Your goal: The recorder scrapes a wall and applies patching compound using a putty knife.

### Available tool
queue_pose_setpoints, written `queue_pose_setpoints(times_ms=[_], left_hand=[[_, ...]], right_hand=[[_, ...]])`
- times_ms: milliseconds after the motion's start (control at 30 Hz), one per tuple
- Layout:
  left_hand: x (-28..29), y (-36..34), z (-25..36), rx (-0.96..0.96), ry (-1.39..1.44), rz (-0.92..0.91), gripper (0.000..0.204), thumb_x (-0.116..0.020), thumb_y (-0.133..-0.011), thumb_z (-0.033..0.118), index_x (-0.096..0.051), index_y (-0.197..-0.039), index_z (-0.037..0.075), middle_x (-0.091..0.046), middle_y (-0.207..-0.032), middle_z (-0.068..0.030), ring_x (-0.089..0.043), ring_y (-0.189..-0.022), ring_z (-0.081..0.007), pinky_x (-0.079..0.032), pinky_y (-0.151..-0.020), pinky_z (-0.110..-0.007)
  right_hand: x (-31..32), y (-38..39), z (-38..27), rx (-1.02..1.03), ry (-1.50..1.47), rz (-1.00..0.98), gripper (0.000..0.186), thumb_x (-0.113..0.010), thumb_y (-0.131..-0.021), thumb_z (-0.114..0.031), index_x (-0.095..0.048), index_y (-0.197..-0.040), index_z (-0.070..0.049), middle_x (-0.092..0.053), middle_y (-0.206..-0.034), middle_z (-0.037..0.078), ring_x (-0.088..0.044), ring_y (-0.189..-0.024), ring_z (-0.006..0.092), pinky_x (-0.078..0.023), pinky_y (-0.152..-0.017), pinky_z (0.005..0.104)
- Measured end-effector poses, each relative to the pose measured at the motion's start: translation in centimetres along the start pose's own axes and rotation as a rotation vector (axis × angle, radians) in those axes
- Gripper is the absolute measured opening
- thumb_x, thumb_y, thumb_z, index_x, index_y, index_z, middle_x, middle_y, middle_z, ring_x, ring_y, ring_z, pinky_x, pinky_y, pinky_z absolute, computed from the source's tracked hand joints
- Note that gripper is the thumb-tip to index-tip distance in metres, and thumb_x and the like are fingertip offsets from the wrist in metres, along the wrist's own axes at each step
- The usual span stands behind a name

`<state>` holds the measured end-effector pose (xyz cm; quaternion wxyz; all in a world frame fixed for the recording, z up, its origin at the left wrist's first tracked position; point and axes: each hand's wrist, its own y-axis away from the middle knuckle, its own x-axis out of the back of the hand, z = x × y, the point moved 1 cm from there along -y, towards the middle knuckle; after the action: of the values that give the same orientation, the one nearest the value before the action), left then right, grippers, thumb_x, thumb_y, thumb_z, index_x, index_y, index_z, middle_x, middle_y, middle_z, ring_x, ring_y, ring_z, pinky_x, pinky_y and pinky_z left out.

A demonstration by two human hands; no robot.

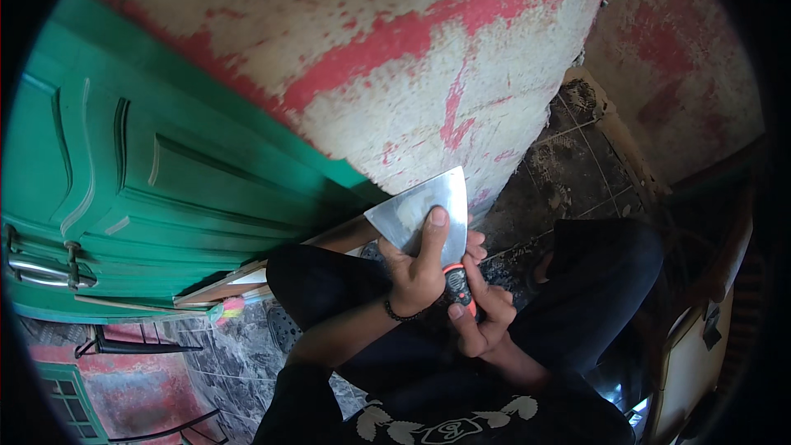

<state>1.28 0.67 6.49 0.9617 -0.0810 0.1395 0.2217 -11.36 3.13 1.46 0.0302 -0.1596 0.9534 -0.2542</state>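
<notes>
Both my hands are on a scraper (451, 198), which has a wide steel blade and a black and red handle. My left hand (418, 270) grips the blade, its thumb lying flat on the metal face and its fingers behind. Around the handle closes my right hand (486, 313), with the thumb along its lower end. A pale smear marks the blade's face. Just beyond the blade rises a wall (354, 124) with red paint left in patches over a bare, whitish surface.
At left stands a green panelled door (107, 156) with a metal handle (49, 270). Dark floor tiles (568, 173) carry pale debris along the wall's foot. A wooden chair (688, 363) is close on my right. Behind the door's edge lies something pink and yellow (231, 308).
</notes>
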Motion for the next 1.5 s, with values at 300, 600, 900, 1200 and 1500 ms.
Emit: queue_pose_setpoints(times_ms=[300, 600, 900, 1200, 1500], left_hand=[[-0.1, 0.4, 0.1, 0.052, 0.048, 0.028, 0.038, -0.057, -0.101, 0.028, -0.063, -0.094, -0.009, -0.069, -0.072, -0.0186, -0.068, -0.056, -0.0223, -0.059, -0.054, -0.035], [-5.4, -1.6, 8.0, -0.078, 0.056, 0.024, 0.048, -0.054, -0.101, 0.039, -0.062, -0.096, -0.008, -0.066, -0.068, -0.0164, -0.066, -0.055, -0.0217, -0.057, -0.053, -0.034], [-0.5, 0.0, -0.9, -0.025, 0.055, 0.022, 0.039, -0.053, -0.100, 0.027, -0.058, -0.097, -0.011, -0.066, -0.068, -0.0180, -0.065, -0.052, -0.0227, -0.058, -0.049, -0.035], [-0.3, 0.0, -0.8, -0.029, 0.004, 0.059, 0.040, -0.053, -0.100, 0.028, -0.060, -0.091, -0.011, -0.065, -0.064, -0.0175, -0.064, -0.051, -0.0232, -0.058, -0.047, -0.035], [0.8, -0.3, -1.9, -0.066, -0.061, 0.016, 0.040, -0.050, -0.101, 0.027, -0.059, -0.094, -0.011, -0.066, -0.068, -0.0187, -0.066, -0.053, -0.0252, -0.059, -0.048, -0.037]], right_hand=[[0.1, 0.5, 0.1, -0.013, 0.023, 0.006, 0.058, -0.065, -0.080, -0.010, -0.054, -0.130, 0.016, -0.071, -0.101, 0.029, -0.071, -0.063, 0.0183, -0.053, -0.063, 0.0257], [2.7, -6.6, -4.9, 0.146, 0.003, 0.010, 0.057, -0.066, -0.079, -0.009, -0.057, -0.132, 0.010, -0.072, -0.081, 0.021, -0.065, -0.055, 0.0171, -0.050, -0.059, 0.0260], [0.5, -0.1, 2.1, 0.052, 0.013, -0.013, 0.053, -0.065, -0.084, -0.010, -0.055, -0.130, 0.015, -0.072, -0.084, 0.022, -0.071, -0.063, 0.0212, -0.052, -0.061, 0.0256], [-0.4, -0.1, 1.5, -0.003, -0.133, 0.044, 0.052, -0.064, -0.085, -0.012, -0.056, -0.128, 0.016, -0.072, -0.081, 0.018, -0.071, -0.062, 0.0208, -0.053, -0.061, 0.0261], [-0.5, 1.1, 3.2, -0.011, -0.050, 0.009, 0.055, -0.066, -0.080, -0.011, -0.057, -0.128, 0.015, -0.072, -0.079, 0.016, -0.068, -0.056, 0.0190, -0.051, -0.059, 0.0266]])
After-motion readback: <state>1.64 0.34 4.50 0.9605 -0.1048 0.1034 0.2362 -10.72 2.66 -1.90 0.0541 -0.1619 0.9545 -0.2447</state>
